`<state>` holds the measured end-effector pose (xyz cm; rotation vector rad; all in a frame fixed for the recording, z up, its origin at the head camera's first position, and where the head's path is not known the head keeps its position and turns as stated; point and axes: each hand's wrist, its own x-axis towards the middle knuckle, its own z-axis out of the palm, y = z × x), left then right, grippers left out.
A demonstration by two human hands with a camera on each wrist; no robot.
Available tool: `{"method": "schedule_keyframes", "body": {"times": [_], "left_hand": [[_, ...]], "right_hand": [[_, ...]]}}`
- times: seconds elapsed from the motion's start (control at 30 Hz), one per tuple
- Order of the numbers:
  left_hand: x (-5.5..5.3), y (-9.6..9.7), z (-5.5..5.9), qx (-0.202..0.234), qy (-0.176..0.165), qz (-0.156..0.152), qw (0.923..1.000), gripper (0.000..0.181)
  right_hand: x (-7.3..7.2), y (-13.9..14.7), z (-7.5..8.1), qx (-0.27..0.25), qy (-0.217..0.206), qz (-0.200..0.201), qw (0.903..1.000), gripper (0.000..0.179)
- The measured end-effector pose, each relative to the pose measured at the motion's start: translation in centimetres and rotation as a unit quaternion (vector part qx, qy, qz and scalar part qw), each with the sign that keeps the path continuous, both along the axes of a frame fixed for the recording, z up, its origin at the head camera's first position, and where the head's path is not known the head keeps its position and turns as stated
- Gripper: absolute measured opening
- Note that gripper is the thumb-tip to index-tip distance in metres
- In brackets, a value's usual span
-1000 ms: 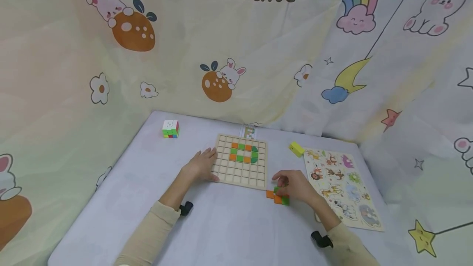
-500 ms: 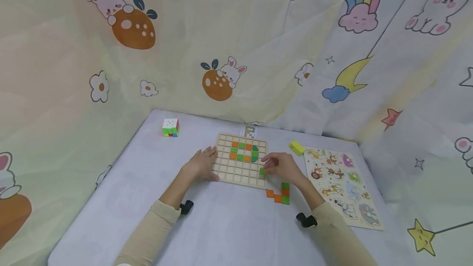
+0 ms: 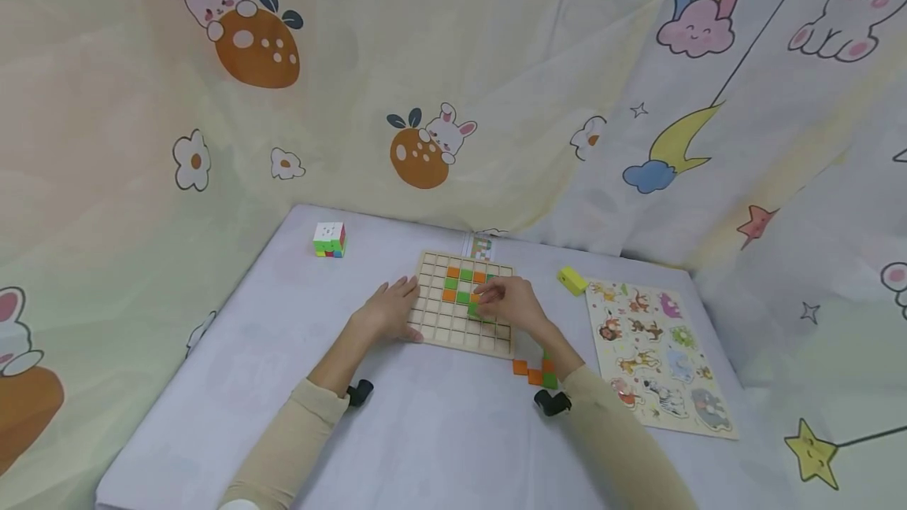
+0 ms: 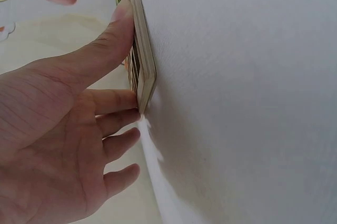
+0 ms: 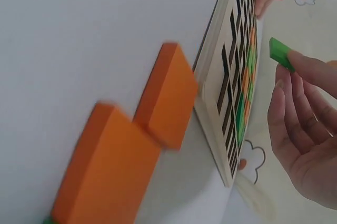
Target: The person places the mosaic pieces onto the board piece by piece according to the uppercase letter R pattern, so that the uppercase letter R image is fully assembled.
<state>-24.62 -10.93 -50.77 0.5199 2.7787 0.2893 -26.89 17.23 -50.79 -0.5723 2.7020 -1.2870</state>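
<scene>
A wooden grid board (image 3: 460,341) lies on the table, with orange and green tiles set in a ring in its cells. My left hand (image 3: 386,311) rests on its left edge; in the left wrist view the thumb (image 4: 118,34) lies along the rim and the fingers are extended. Over the board's right half, my right hand (image 3: 516,304) pinches a green square tile (image 5: 280,52) between thumb and fingertips. The tile is raised clear of the board in the right wrist view. In the head view that hand hides part of the ring's right side.
Loose orange tiles (image 3: 534,376) and a green tile (image 3: 549,381) lie by the board's near right corner. An animal puzzle board (image 3: 662,364) and a yellow block (image 3: 572,281) are at right. A puzzle cube (image 3: 329,239) stands back left; a pattern card (image 3: 482,248) lies behind the board.
My right hand has taken a green tile from the loose pile and carried it left and away from me, over the board. My left hand has stayed on the board's edge.
</scene>
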Motion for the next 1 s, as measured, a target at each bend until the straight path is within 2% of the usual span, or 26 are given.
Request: {"method": "schedule_keyframes", "body": {"times": [0.27,0.43,0.63,0.77,1.0], "left_hand": [[0.2,0.0,0.5,0.003,-0.006,0.001,1.0000,0.108],[0.1,0.0,0.2,0.006,-0.008,0.003,0.9999,0.109],[0.0,0.0,-0.4,0.007,-0.010,0.000,0.9999,0.109],[0.1,0.0,-0.4,0.009,-0.012,-0.004,0.9999,0.109],[-0.1,0.0,-0.3,0.002,-0.006,0.000,1.0000,0.109]], "right_hand": [[-0.7,-2.8,-0.8,-0.002,-0.009,-0.002,1.0000,0.027],[-1.2,-4.0,-1.4,0.010,-0.003,-0.004,0.9999,0.022],[-1.5,-5.0,-1.9,0.020,0.005,-0.006,0.9998,0.018],[-1.6,-5.4,-2.3,0.035,-0.004,-0.009,0.9993,0.016],[-1.6,-5.8,-2.1,0.048,0.013,0.004,0.9988,0.016]]}}
